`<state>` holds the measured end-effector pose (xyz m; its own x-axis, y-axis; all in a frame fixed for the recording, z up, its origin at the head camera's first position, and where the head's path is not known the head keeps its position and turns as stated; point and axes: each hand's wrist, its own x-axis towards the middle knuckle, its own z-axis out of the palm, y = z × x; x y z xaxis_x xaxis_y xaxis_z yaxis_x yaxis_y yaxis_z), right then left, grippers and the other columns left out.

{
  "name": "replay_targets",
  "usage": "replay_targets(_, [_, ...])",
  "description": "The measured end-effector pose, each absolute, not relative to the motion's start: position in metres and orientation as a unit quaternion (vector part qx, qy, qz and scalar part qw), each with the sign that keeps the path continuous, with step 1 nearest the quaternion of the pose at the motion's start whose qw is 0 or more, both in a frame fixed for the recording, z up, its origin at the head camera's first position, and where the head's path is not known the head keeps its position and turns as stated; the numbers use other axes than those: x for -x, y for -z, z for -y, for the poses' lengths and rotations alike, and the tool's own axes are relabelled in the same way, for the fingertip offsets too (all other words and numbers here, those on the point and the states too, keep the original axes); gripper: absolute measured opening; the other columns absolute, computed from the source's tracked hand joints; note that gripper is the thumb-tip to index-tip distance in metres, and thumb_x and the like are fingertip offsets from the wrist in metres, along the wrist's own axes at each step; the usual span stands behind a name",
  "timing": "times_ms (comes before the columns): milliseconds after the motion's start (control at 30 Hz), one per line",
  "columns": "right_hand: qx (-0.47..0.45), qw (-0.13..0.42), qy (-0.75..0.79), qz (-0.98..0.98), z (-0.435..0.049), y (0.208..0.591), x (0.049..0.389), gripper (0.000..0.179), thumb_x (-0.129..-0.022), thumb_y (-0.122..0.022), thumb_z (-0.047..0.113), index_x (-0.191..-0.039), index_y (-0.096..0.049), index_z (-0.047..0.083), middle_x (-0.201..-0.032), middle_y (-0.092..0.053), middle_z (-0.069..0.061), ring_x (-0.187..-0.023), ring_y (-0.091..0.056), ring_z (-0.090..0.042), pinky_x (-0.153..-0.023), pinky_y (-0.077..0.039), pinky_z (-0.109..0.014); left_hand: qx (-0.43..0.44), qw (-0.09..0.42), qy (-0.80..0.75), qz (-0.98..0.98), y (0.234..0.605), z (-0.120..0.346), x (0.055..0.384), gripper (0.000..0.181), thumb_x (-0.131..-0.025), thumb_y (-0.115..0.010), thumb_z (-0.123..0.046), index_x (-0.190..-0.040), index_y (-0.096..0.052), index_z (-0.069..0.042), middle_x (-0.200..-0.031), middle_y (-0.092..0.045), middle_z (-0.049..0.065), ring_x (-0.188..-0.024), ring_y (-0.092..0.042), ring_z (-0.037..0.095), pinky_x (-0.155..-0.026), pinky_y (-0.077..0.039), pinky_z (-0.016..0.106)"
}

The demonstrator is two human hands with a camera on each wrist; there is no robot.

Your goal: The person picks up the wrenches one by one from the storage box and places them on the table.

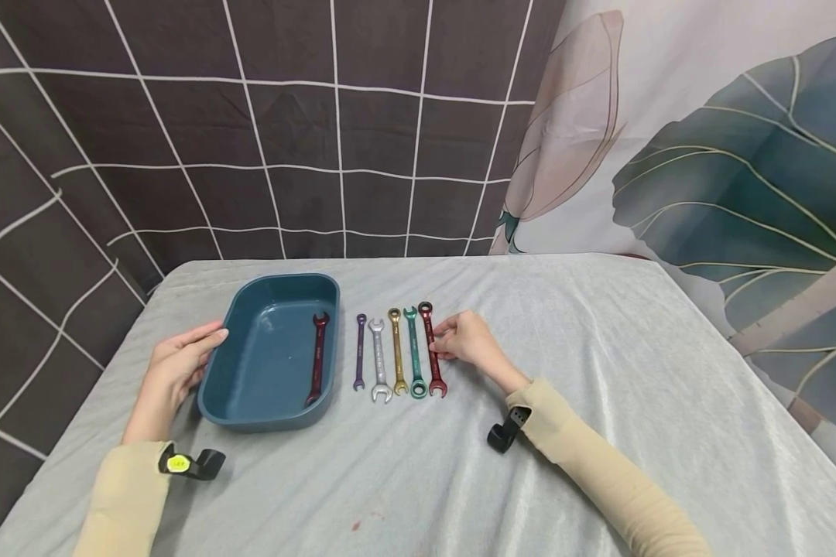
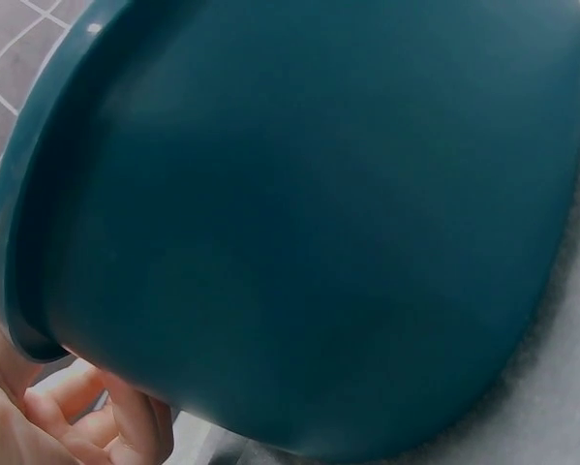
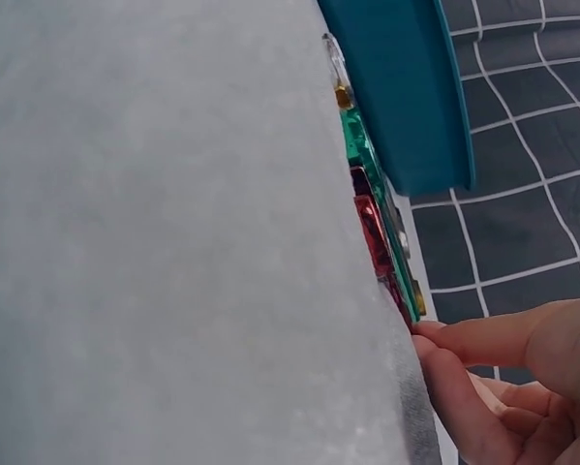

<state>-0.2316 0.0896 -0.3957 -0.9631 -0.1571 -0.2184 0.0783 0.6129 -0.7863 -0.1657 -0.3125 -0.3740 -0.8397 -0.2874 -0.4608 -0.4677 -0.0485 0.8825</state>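
A deep blue-green plastic basin stands at the left of the table, and my left hand grips its left rim, fingers bent under the lip in the left wrist view. Inside the basin, a dark red wrench leans along the right wall. Right of it lie a purple wrench, a silver wrench, a gold wrench and a green wrench in a row. Last in the row is a red combination wrench; my right hand pinches its middle with thumb and forefinger.
A grey cloth covers the table. Behind it hangs a dark curtain with white grid lines, and a leaf-patterned curtain hangs at the right. Black straps with cameras sit on both wrists.
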Motion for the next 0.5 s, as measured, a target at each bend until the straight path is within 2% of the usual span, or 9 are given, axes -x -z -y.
replay_targets(100, [0.021,0.143,0.446,-0.883,-0.0902,0.3954,0.2313,0.024,-0.078,-0.075,0.002,-0.100,-0.070,-0.004,-0.079,-0.074,-0.014,-0.055,-0.066,-0.011,-0.057,-0.057,-0.026,0.272,0.065,-0.672,-0.686,0.3747,0.3127,0.1660,0.035,-0.082,-0.077,-0.033,-0.115,-0.068,-0.038,-0.069,-0.066,-0.026,-0.064,-0.063,-0.006,-0.059,-0.052,0.016])
replay_targets(233, [0.019,0.148,0.445,-0.883,-0.0905,0.3949,0.2305,0.024,-0.077,-0.075,0.002,-0.101,-0.070,-0.003,-0.078,-0.074,-0.012,-0.056,-0.066,-0.011,-0.058,-0.057,-0.026,0.266,0.060,-0.679,-0.682,0.3751,0.3129,0.1657,0.018,-0.081,-0.078,-0.032,-0.095,-0.071,-0.041,-0.069,-0.067,-0.024,-0.063,-0.064,-0.004,-0.057,-0.052,0.017])
replay_targets(333, [0.018,0.146,0.443,-0.884,-0.0905,0.3941,0.2289,0.025,-0.077,-0.075,0.002,-0.101,-0.070,-0.003,-0.078,-0.074,-0.012,-0.057,-0.066,-0.011,-0.058,-0.056,-0.026,0.263,0.057,-0.682,-0.680,0.3753,0.3130,0.1651,0.013,-0.081,-0.077,-0.030,-0.086,-0.071,-0.041,-0.068,-0.067,-0.023,-0.062,-0.064,-0.004,-0.056,-0.052,0.017])
replay_targets(500, [0.019,0.143,0.447,-0.883,-0.0881,0.3902,0.2260,0.023,-0.077,-0.075,0.002,-0.099,-0.070,-0.002,-0.081,-0.074,-0.013,-0.057,-0.066,-0.011,-0.058,-0.057,-0.026,0.262,0.056,-0.678,-0.685,0.3750,0.3123,0.1645,0.016,-0.084,-0.075,-0.029,-0.096,-0.072,-0.039,-0.067,-0.067,-0.024,-0.063,-0.064,-0.004,-0.056,-0.052,0.017])
